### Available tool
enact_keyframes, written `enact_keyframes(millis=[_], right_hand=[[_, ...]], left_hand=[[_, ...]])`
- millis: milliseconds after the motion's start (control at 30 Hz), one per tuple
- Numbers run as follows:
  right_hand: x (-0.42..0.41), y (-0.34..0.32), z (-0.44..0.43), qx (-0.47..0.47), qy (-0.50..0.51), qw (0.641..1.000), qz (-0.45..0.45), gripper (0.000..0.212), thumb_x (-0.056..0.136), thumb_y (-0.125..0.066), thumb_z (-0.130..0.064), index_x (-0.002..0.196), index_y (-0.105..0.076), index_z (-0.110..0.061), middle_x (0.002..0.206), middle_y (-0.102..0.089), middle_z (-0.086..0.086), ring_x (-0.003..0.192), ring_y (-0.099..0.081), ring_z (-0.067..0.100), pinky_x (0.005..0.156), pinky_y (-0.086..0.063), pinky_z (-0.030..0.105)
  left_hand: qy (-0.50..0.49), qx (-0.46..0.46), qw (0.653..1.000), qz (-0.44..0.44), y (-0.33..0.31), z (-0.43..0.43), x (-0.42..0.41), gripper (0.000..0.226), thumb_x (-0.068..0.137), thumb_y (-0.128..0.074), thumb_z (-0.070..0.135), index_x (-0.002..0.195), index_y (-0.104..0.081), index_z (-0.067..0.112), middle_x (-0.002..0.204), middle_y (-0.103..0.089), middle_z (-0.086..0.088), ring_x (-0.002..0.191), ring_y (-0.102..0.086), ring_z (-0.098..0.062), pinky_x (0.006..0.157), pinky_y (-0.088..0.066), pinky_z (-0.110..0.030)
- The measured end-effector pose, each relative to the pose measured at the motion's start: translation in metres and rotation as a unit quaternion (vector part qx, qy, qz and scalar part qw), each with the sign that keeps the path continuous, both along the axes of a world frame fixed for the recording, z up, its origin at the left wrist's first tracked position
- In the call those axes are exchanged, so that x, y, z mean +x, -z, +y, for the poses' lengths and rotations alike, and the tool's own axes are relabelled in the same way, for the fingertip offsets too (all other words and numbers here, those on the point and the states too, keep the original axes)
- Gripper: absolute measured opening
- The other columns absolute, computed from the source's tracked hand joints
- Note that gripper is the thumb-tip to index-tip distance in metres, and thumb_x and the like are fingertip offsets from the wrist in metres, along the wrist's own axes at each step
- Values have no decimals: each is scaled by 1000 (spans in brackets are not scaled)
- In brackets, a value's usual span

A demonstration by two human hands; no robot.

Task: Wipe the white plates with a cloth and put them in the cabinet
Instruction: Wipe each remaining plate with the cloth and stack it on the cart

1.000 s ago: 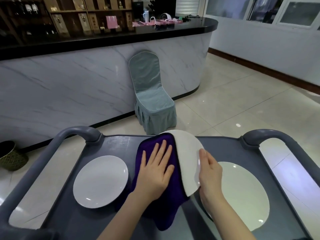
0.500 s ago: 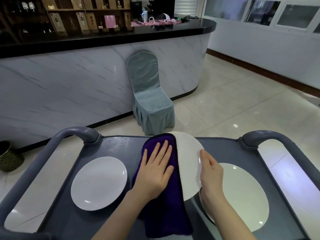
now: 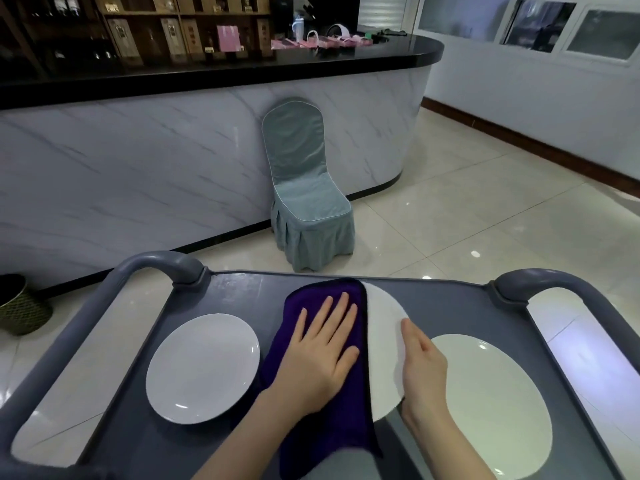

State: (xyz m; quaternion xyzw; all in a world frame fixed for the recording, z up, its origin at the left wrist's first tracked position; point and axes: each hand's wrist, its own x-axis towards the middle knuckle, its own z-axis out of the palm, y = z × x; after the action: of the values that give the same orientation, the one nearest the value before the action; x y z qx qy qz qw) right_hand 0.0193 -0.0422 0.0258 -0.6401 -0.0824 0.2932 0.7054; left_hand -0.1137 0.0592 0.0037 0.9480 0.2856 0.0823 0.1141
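**Plate wiping on the cart, caught mid-wipe**

So the purple cloth (image 3: 329, 441) was pressed flat against the middle plate (image 3: 384, 327) by the left hand (image 3: 322, 348), fingers straight and spread, palm down. Most of that plate's left side was covered by the cloth, with the cloth's tail left hanging below the wrist. The plate's right rim was gripped by the right hand (image 3: 422, 368), thumb laid along the front edge, the other fingers hidden behind it. A second white plate (image 3: 204, 367) was lying flat just left of the left hand, and a third plate (image 3: 495, 403) right of the right hand, both on the gray cart (image 3: 242, 292). A covered chair (image 3: 304, 188) was seen well beyond the hands.
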Motion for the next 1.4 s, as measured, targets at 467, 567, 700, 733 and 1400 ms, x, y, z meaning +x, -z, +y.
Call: enact_keyframes(millis=[467,567,700,733,1400], right_hand=[[-19,-11,-2,3,-88,993,-75,27,102,-53,-26,94,-79,-31,96,-78,-4,91,-72,9,75,-54,22],[-11,-27,-6,-11,-131,980,-150,24,99,-57,-27,93,-77,-37,93,-77,-10,86,-70,4,68,-53,15],[10,-46,-10,-24,-137,963,-231,25,96,-61,-26,95,-73,-48,100,-72,-28,92,-66,-8,70,-49,7],[15,-49,-10,-20,-137,960,-242,26,97,-61,-25,94,-73,-48,100,-72,-29,92,-65,-9,70,-47,5],[24,-55,-10,-10,-126,959,-252,23,99,-57,-28,95,-74,-42,98,-73,-23,90,-65,-6,69,-47,10]], left_hand=[[23,29,996,-82,-18,7,30,65,98,-18,56,156,1,33,163,8,17,149,16,-10,121,10,-45],[-12,7,992,-126,-32,39,31,56,92,-29,64,142,-33,40,146,-39,16,138,-29,-9,117,-15,-35],[-72,-268,928,-251,-40,66,10,10,88,-61,49,92,-59,40,89,-67,21,81,-60,5,68,-41,-10],[-78,-322,901,-280,-38,68,4,3,90,-64,39,87,-63,39,85,-69,19,77,-63,4,64,-43,-10],[-208,-392,810,-383,-39,39,-8,15,93,-63,29,79,-68,24,72,-72,16,65,-65,2,54,-45,-10]])
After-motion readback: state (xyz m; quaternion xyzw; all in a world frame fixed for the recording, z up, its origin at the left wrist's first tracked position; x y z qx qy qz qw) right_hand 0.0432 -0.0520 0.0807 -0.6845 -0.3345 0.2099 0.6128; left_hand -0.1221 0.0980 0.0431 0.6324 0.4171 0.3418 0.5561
